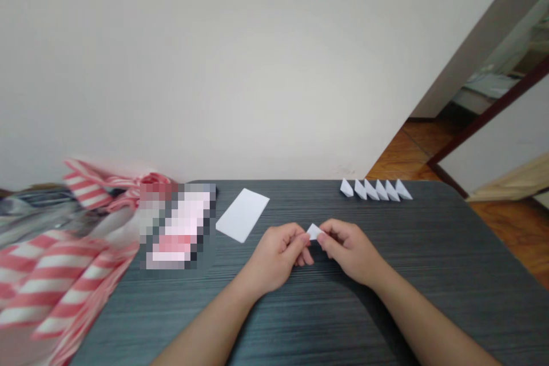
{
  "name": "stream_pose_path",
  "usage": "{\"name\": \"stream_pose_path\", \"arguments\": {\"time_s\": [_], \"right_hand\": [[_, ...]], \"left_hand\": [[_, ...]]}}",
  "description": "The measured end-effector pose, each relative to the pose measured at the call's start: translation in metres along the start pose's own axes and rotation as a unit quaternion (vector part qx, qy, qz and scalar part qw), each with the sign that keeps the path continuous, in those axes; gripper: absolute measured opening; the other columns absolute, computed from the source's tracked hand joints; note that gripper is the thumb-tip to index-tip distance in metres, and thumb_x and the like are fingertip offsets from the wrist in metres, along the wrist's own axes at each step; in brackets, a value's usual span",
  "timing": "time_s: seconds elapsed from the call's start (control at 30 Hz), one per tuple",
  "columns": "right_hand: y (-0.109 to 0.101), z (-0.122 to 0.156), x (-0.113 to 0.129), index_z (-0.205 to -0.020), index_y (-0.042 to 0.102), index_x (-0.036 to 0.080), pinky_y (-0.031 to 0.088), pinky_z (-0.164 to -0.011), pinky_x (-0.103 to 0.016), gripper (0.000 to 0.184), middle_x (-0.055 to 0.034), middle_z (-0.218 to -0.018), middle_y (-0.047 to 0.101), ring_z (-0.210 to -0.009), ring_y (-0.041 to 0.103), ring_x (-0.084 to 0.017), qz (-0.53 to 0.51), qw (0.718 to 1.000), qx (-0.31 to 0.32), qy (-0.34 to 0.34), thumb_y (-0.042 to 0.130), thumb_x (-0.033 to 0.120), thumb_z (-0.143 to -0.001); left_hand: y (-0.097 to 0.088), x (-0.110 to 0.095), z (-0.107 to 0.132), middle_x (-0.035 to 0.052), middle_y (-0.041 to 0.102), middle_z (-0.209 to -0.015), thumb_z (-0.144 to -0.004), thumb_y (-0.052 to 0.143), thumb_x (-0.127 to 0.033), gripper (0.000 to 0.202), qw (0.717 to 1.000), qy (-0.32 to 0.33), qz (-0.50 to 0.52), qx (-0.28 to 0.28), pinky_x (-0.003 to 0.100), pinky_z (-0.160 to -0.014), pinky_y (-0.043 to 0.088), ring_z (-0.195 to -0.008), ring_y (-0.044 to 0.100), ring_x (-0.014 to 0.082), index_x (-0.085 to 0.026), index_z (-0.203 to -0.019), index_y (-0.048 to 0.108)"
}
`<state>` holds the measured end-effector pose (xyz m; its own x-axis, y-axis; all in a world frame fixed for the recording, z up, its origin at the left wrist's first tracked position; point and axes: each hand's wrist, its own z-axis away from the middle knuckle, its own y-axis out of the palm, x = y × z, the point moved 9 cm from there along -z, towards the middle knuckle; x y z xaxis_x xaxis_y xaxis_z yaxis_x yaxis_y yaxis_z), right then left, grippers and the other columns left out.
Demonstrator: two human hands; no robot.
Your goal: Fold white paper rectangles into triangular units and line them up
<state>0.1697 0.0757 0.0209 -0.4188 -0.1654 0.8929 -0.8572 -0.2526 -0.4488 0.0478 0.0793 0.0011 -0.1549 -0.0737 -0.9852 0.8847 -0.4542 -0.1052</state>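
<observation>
A small folded piece of white paper (314, 232) is pinched between my two hands, above the middle of the dark table. My left hand (281, 254) grips its left corner between thumb and forefinger, the other fingers curled below. On the opposite side, my right hand (349, 249) presses the right corner with its thumb on top. Both hands are closed on the same paper. Left of my left hand lies a flat stack of white rectangular paper (243, 214). Toward the back right edge stands a row of several folded white paper pieces (381, 190), pointed in shape.
The dark wood-grain table (429, 274) meets a pale wall (274, 68) at its far edge. A blurred-out, phone-like rectangle (182, 226) lies at the left. Red-and-white striped plastic bags (55, 269) crowd the left edge. Wooden floor (398, 151) shows beyond the right side.
</observation>
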Motion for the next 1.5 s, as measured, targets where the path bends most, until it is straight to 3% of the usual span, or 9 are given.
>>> {"name": "stream_pose_path", "arguments": {"time_s": [0.93,1.5], "right_hand": [[-0.009,0.000,-0.014,-0.065,0.052,0.019,0.039,-0.055,-0.023,0.027,0.0044,-0.053,0.053,-0.051,0.050,-0.011,-0.010,0.998,-0.039,0.045,0.052,0.025,-0.091],[0.003,0.000,-0.010,-0.067,0.056,0.018,0.037,-0.050,-0.021,0.021,0.0046,-0.055,0.053,-0.050,0.049,-0.010,-0.014,0.999,0.009,0.046,0.054,0.022,-0.088]], "left_hand": [[-0.003,-0.002,0.002,0.0001,0.065,-0.060,-0.091,0.051,-0.032,0.025,1.000,0.026,0.005,0.000,0.022,-0.056,0.045,-0.055,0.056,0.0116,-0.017,-0.073,0.057],[0.003,-0.002,0.000,0.0019,0.067,-0.067,-0.093,0.052,-0.037,0.028,1.000,0.021,-0.011,0.015,0.022,-0.059,0.047,-0.059,0.058,0.0114,-0.015,-0.078,0.061]]}}
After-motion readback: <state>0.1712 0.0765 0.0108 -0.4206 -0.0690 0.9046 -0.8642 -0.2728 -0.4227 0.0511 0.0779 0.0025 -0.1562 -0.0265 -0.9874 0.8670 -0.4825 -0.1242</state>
